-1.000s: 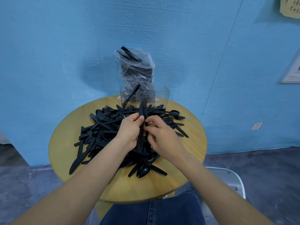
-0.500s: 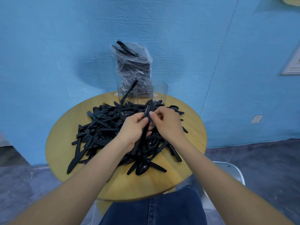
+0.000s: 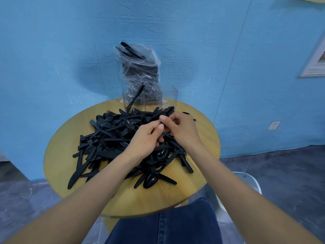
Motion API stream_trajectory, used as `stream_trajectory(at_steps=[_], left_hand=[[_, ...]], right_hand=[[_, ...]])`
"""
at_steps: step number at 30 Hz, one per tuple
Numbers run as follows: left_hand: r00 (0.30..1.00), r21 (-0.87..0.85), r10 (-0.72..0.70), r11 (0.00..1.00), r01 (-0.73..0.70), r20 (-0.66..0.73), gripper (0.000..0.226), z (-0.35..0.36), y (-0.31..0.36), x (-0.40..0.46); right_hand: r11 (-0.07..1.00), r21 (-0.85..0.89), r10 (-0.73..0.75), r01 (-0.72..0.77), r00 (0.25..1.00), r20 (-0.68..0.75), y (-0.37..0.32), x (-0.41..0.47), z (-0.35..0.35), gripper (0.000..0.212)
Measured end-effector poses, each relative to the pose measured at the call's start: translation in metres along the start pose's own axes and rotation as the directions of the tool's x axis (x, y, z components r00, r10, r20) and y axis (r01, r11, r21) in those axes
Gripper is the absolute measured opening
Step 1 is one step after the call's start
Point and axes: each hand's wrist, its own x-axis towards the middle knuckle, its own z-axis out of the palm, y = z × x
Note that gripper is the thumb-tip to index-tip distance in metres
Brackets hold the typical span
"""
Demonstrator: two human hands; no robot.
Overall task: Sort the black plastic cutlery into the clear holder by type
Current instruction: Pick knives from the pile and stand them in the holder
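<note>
From the head view, both hands meet over the heap of black cutlery (image 3: 123,141) on the round table (image 3: 58,155). The left hand (image 3: 146,140) and right hand (image 3: 182,131) pinch a thin black piece (image 3: 166,113) between curled fingertips, probably to free it from the tangle. The clear holder (image 3: 151,101) stands behind the heap, one utensil (image 3: 136,97) leaning inside.
</note>
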Motion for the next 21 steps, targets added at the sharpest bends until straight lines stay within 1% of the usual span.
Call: stream_trajectory(at_steps=[2, 4, 5, 8, 10, 11, 13, 15, 16, 17, 19, 21], left_hand=[[1.000, -0.032, 0.006, 0.999, -0.005, 0.030, 0.024, 0.003, 0.003, -0.002], [0.998, -0.033, -0.016, 0.999, 0.018, 0.060, 0.024, 0.003, 0.004, -0.002], [0.997, -0.023, -0.028, 0.999, 0.030, 0.078, 0.024, 0.002, 0.004, -0.002], [0.991, 0.014, -0.037, 0.999, 0.036, 0.127, 0.027, 0.004, 0.006, -0.003], [0.987, 0.081, -0.036, 0.996, 0.024, 0.154, 0.028, 0.007, 0.007, -0.006], [0.988, 0.114, -0.035, 0.993, 0.017, 0.153, 0.026, 0.007, 0.005, -0.007], [0.992, 0.164, -0.038, 0.986, 0.018, 0.120, 0.023, 0.005, 0.001, -0.008], [0.996, 0.157, -0.065, 0.986, 0.054, 0.065, 0.023, 0.000, -0.005, -0.008], [0.996, 0.146, -0.086, 0.986, 0.080, 0.035, 0.025, -0.002, -0.008, -0.008], [0.994, 0.139, -0.105, 0.985, 0.103, 0.007, 0.026, -0.005, -0.011, -0.008], [0.991, 0.136, -0.130, 0.982, 0.133, -0.031, 0.028, -0.009, -0.016, -0.008], [0.990, 0.144, -0.137, 0.979, 0.142, -0.045, 0.029, -0.010, -0.019, -0.008]], right_hand=[[0.992, 0.106, 0.068, -0.063, 0.996, -0.051, 0.002, 0.001, -0.002, 0.027], [0.958, 0.260, 0.128, -0.122, 0.992, -0.009, 0.003, 0.002, -0.007, 0.038], [0.950, 0.286, 0.127, -0.123, 0.992, 0.005, 0.006, 0.003, -0.010, 0.040], [0.960, 0.271, 0.085, -0.076, 0.996, -0.023, 0.009, 0.006, -0.013, 0.028], [0.966, 0.252, 0.081, -0.064, 0.995, -0.057, 0.011, 0.006, -0.014, 0.021], [0.966, 0.252, 0.079, -0.065, 0.996, -0.046, 0.012, 0.006, -0.015, 0.018], [0.962, 0.261, 0.073, -0.080, 0.997, 0.036, 0.011, 0.003, -0.017, 0.009], [0.972, 0.199, 0.108, -0.121, 0.991, 0.075, 0.017, 0.000, -0.021, 0.021], [0.982, 0.118, 0.138, -0.145, 0.988, 0.064, 0.022, -0.002, -0.024, 0.026], [0.987, -0.005, 0.161, -0.161, 0.986, 0.048, 0.030, -0.005, -0.028, 0.027], [0.954, -0.237, 0.201, -0.184, 0.978, 0.049, 0.045, -0.012, -0.033, 0.024], [0.923, -0.317, 0.251, -0.218, 0.966, 0.066, 0.056, -0.018, -0.033, 0.025]])
